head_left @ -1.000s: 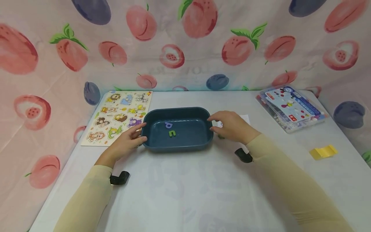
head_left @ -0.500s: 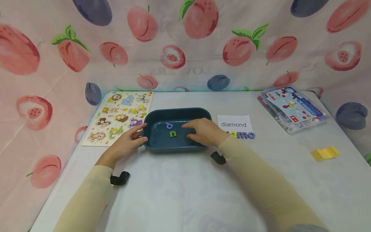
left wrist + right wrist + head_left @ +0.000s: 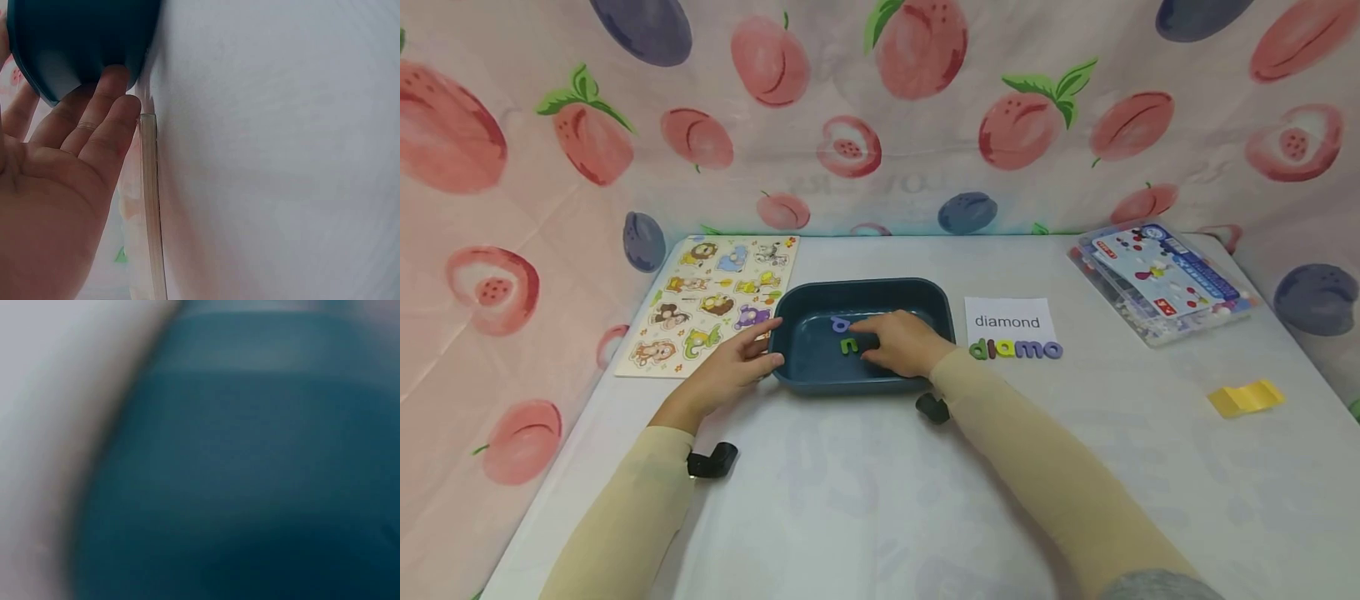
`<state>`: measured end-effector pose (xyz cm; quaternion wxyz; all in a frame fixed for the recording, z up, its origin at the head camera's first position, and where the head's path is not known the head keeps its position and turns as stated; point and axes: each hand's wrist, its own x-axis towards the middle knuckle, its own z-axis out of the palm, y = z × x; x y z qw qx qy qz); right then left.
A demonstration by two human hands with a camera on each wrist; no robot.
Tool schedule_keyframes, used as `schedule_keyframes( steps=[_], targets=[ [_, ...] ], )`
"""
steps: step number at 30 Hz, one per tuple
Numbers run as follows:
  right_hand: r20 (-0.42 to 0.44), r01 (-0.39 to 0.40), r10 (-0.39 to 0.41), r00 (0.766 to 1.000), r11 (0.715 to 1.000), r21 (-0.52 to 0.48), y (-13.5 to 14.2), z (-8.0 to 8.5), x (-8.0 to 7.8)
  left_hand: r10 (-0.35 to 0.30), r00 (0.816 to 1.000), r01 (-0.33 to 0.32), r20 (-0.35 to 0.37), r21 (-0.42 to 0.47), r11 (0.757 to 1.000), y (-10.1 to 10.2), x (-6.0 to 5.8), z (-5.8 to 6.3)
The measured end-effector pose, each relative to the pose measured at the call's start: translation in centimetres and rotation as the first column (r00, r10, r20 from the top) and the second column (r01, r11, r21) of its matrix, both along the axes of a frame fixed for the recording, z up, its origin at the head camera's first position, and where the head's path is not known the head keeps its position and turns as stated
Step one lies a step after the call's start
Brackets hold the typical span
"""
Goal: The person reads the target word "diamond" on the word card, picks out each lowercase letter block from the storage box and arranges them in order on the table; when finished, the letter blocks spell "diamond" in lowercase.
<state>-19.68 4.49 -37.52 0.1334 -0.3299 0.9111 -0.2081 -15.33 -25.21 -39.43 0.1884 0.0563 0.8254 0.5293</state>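
A dark blue-green oblong basin sits mid-table, with a purple letter d and a green letter n inside. My left hand rests against the basin's left end; in the left wrist view its fairly straight fingers touch the outer wall of the basin. My right hand is over the inside of the basin, its index fingertip beside the purple d and its thumb apart, near the n. Nothing shows between them. The right wrist view is blurred and shows mostly the basin.
Right of the basin lies a white card printed "diamond", with colored letters d, i, a, m, o along its lower edge. An animal puzzle board lies left. A clear plastic case and a yellow strip are at right.
My right hand has moved left from the basin's right rim to the letters inside, uncovering the card and the letter row. My left hand has stayed at the basin's left end.
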Motion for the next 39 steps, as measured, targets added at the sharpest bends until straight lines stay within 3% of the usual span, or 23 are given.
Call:
schedule_keyframes(
  steps=[9,21,29,39],
  targets=[
    [0.042,0.017,-0.018,0.999,1.000,0.019,-0.5,-1.0,-0.5,-0.001,1.000,0.001,-0.007,-0.015,1.000,0.1,0.1,0.1],
    [0.048,-0.035,0.034,0.998,0.999,0.033,-0.6,-1.3,-0.7,0.002,1.000,-0.002,-0.008,-0.029,1.000,0.0,0.0,0.0],
    [0.035,0.007,-0.007,0.999,1.000,0.010,-0.7,-1.3,-0.8,-0.009,1.000,0.008,-0.025,-0.023,1.000,0.0,0.0,0.1],
    [-0.008,-0.039,0.039,0.999,0.998,0.047,-0.8,-1.4,-0.8,-0.004,1.000,0.004,-0.014,-0.026,1.000,0.0,0.1,0.2]
  ],
)
